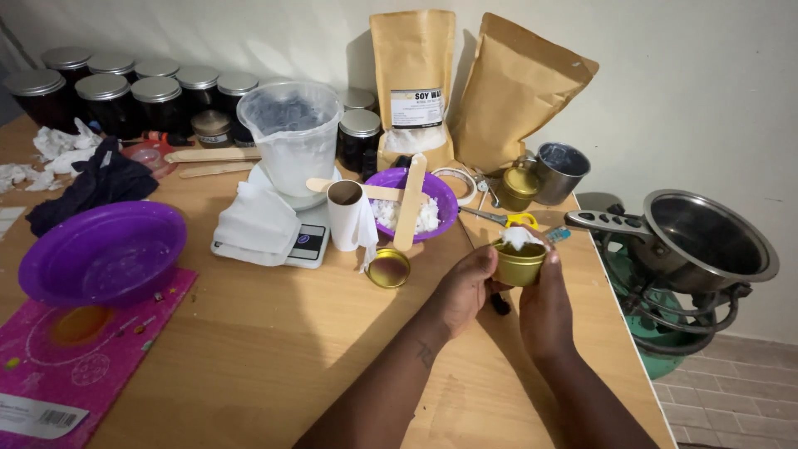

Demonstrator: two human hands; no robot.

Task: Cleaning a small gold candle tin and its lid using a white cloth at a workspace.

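Small gold tin (519,264) is held over the right end of the wooden table (274,349), just in front of the yellow-handled scissors (507,219). Both hands on it: left hand (465,287) wraps the tin's left wall, fingers curled snug; right hand (544,303) cups it from right and below, thumb up along the wall. Tin upright, axis vertical, mouth up, w/ a wad of white tissue (519,237) sitting in the mouth, above the fingertips. Neither hand nearer; tin sits between them. Loose gold lid (388,268) lies flat to the left, well apart, nearer the left hand. Saucepan (706,237) sits on a burner off the table's right edge.
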